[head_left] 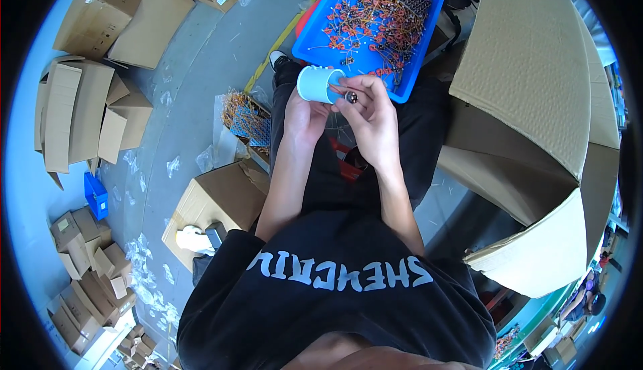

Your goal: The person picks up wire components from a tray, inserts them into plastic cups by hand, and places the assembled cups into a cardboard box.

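My left hand (305,120) is wrapped round a light blue, cup-shaped cylinder (312,84), lying on its side with one end toward my right hand. My right hand (375,118) pinches a small dark round part with a shiny face (351,96). Thin reddish wires (334,90) run from that part to the cylinder's right end; how far they reach inside is hidden. Just beyond my hands, a blue plastic tray (315,47) carries many small dark parts with orange-red wires (382,28).
A large open cardboard box (529,68) rises close on my right. Beside my left leg are a wire bundle (242,112) and a brown carton (231,192). More cartons (84,112) stand at the far left, with plastic scraps (140,263) on the floor.
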A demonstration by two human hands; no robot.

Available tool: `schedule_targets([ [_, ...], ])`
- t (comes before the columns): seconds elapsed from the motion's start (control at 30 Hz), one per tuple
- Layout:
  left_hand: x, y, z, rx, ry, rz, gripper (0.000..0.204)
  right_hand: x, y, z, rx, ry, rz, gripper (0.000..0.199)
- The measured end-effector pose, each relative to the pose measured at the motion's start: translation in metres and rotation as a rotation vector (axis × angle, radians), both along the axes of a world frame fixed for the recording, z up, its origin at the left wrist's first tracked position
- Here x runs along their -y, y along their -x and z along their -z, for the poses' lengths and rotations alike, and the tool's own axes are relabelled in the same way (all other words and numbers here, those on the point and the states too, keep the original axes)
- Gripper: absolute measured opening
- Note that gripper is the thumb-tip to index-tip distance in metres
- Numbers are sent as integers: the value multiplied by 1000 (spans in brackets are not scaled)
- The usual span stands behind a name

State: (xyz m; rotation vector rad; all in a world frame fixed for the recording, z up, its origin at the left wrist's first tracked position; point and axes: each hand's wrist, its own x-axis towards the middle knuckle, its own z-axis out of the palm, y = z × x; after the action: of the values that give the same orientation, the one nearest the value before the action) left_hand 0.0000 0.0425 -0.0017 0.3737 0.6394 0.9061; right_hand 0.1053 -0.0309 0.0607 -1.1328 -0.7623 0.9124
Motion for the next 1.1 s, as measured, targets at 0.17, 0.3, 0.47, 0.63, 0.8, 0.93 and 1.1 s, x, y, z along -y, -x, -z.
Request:
schedule_targets([
  [0.17,2,-8,-6,-81,-65,-56,35,6,-3,-7,395,83,58,24],
  [0.3,3,-10,-14,-49,-52,-58,33,-2,-2,-14,547,74,145,19],
  [0.47,9,-15,-32,218,2,-35,33,-9,2,-15,613,14,238,18],
  [0.63,21,-18,-33,281,75,-229,35,-12,3,-13,644,-23,224,19],
  [0.8,7,-7,-2,54,44,-171,36,-11,7,-9,455,10,74,21],
  [0.93,9,-5,4,104,69,-91,37,-8,8,-15,624,3,151,22],
  [1.1,11,-12,-16,300,122,-71,39,-2,4,-27,800,-13,221,23],
])
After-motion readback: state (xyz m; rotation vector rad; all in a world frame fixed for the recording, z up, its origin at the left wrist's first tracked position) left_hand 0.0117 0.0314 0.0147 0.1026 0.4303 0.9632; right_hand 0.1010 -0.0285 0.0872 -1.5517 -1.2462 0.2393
